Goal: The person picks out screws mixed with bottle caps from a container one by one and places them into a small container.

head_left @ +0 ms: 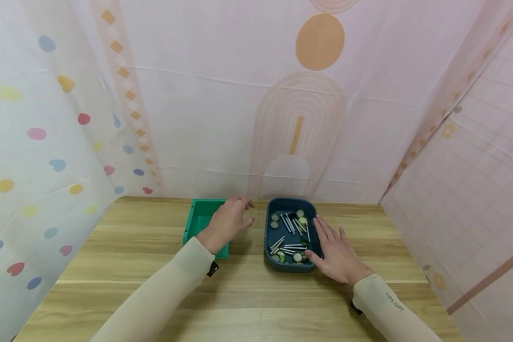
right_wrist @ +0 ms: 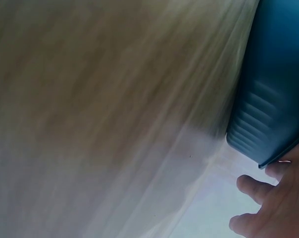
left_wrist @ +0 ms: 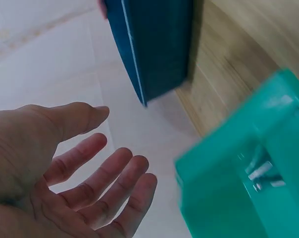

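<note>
A dark blue plastic basket (head_left: 289, 268) holds several long metal screws (head_left: 295, 246) and several round caps (head_left: 298, 257), some green and some silvery. My right hand (head_left: 337, 256) lies along the basket's right rim, fingers extended and thumb reaching over the edge near the caps. Over the right side of a green bin (head_left: 189, 230) hovers my left hand (head_left: 228, 221), fingers loosely spread with nothing between them. Inside that bin, the left wrist view shows some blurred shiny metal pieces (left_wrist: 262, 172); my left hand hides part of the bin in the head view.
Both containers stand near the back of a wood-grain table (head_left: 248, 304), with a gap between them. A patterned pale cloth (head_left: 205, 123) hangs behind the table and along both sides.
</note>
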Available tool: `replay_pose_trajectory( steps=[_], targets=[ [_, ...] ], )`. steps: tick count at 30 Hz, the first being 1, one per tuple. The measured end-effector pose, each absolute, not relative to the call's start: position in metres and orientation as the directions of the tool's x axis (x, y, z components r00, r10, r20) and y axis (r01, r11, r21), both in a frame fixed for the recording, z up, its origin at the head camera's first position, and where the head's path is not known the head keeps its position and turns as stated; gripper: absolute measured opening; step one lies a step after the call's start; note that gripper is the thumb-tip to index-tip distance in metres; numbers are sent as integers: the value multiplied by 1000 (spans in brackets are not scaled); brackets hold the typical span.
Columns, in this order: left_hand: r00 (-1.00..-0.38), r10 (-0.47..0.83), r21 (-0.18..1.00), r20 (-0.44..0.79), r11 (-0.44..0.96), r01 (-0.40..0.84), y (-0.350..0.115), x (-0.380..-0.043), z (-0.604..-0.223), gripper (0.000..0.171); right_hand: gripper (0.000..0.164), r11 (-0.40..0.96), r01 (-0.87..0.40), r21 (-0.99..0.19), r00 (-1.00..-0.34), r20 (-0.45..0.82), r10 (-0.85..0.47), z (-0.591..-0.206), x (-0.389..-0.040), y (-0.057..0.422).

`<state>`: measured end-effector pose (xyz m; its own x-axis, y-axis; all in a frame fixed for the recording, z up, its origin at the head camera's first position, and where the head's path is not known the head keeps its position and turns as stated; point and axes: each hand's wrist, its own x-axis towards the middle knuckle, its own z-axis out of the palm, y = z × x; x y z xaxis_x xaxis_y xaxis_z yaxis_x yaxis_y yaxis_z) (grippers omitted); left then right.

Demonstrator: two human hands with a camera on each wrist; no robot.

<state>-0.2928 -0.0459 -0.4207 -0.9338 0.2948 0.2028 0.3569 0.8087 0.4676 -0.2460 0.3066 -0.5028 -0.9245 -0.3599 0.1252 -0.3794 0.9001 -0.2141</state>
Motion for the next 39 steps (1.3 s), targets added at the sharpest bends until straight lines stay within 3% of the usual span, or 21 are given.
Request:
replay_pose_trajectory(
  steps=[8, 16, 27, 33, 39],
  targets=[
    [-899, 394, 525, 190, 734, 432, -15, -290, -411, 29, 100, 896, -391, -212, -920, 125, -372, -499, -248, 305],
    [-883, 462, 543, 87, 721, 430, 12, -291, -409, 25, 101, 894, -392, -218, -920, 116, -375, -496, -250, 306],
    [-840, 541, 496, 43, 719, 488, 37, -292, -416, 31, 100, 896, -388, -215, -921, 108, -373, -497, -246, 307],
    [-850, 526, 504, -9, 737, 451, 45, -291, -417, 28, 100, 895, -390, -217, -921, 107, -375, -498, -247, 306],
    [-862, 507, 447, -31, 778, 441, 51, -292, -423, 11, 99, 896, -392, -209, -920, 117, -375, -498, -247, 307]
  ],
)
